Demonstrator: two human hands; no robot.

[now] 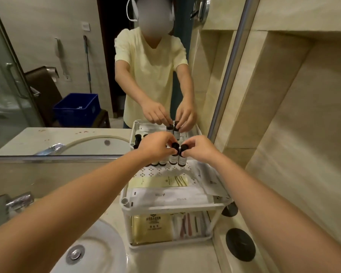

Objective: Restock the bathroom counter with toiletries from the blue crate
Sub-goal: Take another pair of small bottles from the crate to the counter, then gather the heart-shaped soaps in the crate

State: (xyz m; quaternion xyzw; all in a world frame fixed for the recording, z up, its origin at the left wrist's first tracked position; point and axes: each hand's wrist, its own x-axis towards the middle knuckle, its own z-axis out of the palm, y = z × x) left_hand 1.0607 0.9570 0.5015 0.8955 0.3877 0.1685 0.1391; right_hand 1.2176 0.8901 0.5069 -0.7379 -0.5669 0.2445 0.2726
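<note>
1. Nearest, a white sink basin [98,251] sits in the counter [165,259], with a chrome tap [18,200] at its left.
2. On the counter right of the basin stands a white two-tier rack [166,207]; its lower shelf holds a gold sachet [151,227] and slim wrapped items [189,225].
3. The top shelf carries flat white packets [169,197] and a pale yellow packet [158,182].
4. At the back of that shelf, the left hand [156,146] pinches the black cap of one small bottle [173,158], fingers closed around it.
5. The right hand [201,148] grips the cap of a second small bottle [182,160], just beside the first, the two touching.
6. More bottles [158,163] stand behind the left hand.
7. Farthest, the mirror [47,56] reflects the blue crate [77,109] on a stool.
</note>
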